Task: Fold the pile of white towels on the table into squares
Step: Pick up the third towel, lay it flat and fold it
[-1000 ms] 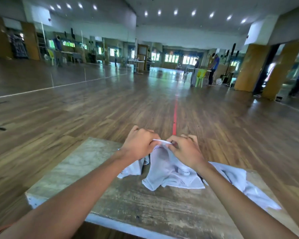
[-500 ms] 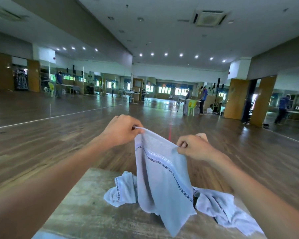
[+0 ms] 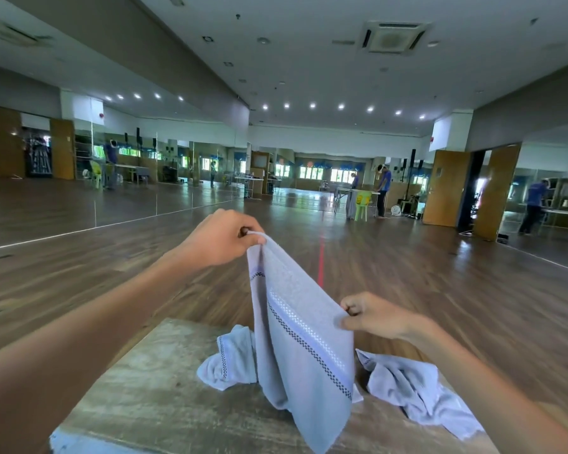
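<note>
A white towel [image 3: 300,339] with a dark checked stripe hangs in the air above the table. My left hand [image 3: 222,237] pinches its top corner, raised high. Lower and to the right, my right hand [image 3: 373,314] grips the towel's side edge. The towel's bottom corner dangles down toward the table's near edge. Two more crumpled white towels lie on the worn wooden table [image 3: 138,394]: one [image 3: 228,362] to the left behind the held towel, another [image 3: 417,391] to the right, partly under my right forearm.
The table is small, with its left edge and near edge in view; wood floor surrounds it. A red line [image 3: 321,263] runs along the floor ahead. Far off stand people, tables and a yellow chair [image 3: 363,204] by mirrored walls.
Both hands lifted one towel off the pile and spread it. Since half a second ago my right hand has dropped lower along the towel's edge while the left stays high.
</note>
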`<state>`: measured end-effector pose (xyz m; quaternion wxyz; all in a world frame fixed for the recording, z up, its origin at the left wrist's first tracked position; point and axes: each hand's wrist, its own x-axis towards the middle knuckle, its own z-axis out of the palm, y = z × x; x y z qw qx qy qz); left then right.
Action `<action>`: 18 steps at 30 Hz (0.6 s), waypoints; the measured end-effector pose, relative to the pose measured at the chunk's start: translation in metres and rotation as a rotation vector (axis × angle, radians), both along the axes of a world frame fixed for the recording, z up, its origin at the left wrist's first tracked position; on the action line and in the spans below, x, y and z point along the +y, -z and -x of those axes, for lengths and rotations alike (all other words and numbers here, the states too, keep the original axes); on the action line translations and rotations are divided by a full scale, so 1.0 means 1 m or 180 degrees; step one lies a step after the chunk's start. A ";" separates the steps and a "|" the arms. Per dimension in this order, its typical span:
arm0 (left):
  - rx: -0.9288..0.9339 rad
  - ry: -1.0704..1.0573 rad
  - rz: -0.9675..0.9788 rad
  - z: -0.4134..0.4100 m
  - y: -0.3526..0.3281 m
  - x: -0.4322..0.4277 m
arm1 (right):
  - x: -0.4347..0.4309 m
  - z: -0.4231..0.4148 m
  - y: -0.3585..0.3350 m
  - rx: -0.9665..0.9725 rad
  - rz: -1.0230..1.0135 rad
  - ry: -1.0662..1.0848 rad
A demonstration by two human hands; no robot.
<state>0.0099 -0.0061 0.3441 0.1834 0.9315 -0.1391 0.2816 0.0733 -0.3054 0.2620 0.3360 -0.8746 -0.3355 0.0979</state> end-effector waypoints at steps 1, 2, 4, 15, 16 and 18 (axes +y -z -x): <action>0.0004 -0.0010 0.0006 0.001 -0.001 0.004 | -0.006 0.001 0.000 0.0017 0.0086 0.0011; 0.0010 -0.0018 0.0004 0.002 -0.003 0.007 | -0.012 0.000 0.000 0.0026 0.0174 0.0030; 0.0041 -0.0031 0.0001 0.007 -0.007 0.012 | -0.025 0.001 -0.009 0.0009 0.0344 0.0115; 0.0333 -0.0295 -0.0234 0.009 -0.058 0.026 | -0.062 0.002 -0.134 -0.0979 0.0635 0.0742; 0.0325 -0.0328 -0.0270 0.009 -0.068 0.026 | -0.062 0.002 -0.146 -0.1107 0.0641 0.0789; 0.0263 -0.0392 -0.0291 0.012 -0.091 0.023 | -0.062 0.002 -0.171 -0.1410 0.0700 0.0906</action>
